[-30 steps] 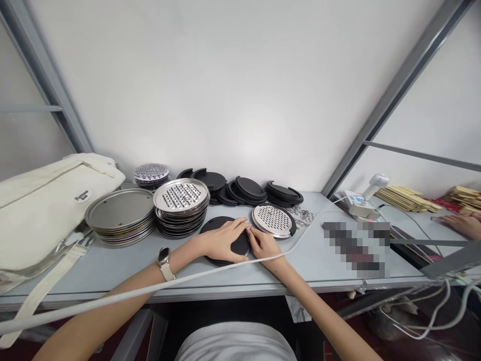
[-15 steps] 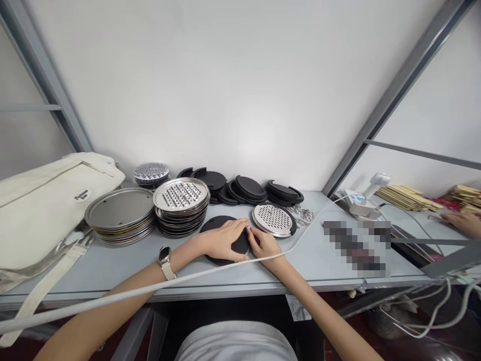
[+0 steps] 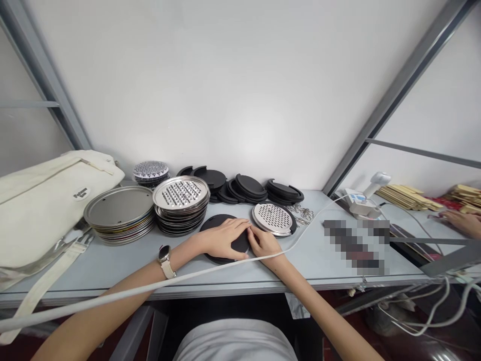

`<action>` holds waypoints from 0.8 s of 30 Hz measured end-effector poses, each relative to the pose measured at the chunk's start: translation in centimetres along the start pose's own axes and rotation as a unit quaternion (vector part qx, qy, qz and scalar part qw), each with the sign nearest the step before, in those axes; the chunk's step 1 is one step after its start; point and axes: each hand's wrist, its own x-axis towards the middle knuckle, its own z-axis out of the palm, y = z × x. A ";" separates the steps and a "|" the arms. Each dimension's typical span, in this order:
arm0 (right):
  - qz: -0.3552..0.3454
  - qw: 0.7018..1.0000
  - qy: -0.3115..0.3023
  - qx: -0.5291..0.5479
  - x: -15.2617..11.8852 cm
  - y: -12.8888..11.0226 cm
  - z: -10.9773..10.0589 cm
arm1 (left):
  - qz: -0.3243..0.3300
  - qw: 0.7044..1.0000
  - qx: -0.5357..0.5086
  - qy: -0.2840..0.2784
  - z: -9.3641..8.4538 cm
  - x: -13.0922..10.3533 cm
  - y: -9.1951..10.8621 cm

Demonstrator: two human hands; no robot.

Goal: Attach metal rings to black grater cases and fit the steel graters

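Observation:
A round black disc (image 3: 216, 222) lies on the grey table at the middle. My left hand (image 3: 226, 239) rests over it with the thumb apart from the fingers, its palm on the disc. At the disc's right edge my right hand (image 3: 264, 244) has its fingers pinched together, touching my left fingertips; whatever they hold is too small to make out. Right beside them sits a perforated metal grater disc (image 3: 273, 218) in a black holder. Small metal rings and clips (image 3: 302, 214) lie behind it to the right.
Stacks of grater discs (image 3: 181, 195), grey plates (image 3: 119, 206) and black holders (image 3: 250, 186) stand along the back. A white cable (image 3: 158, 285) crosses in front of both arms. A cream bag (image 3: 52, 200) lies left. Another person's hand (image 3: 460, 222) is at far right.
The view has shifted very slightly. My right fingertips have shifted a little at the black disc's edge, and the other person's hand has moved slightly.

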 end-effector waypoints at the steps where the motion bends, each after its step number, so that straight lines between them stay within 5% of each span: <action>1: 0.001 1.000 -0.001 -0.002 0.0 0.0 0.0 | 0.002 1.000 -0.001 0.003 0.0 0.0 0.0; 24: 0.002 1.000 0.003 -0.018 0.0 -0.1 0.0 | 0.005 1.000 -0.012 0.015 -0.3 0.0 0.5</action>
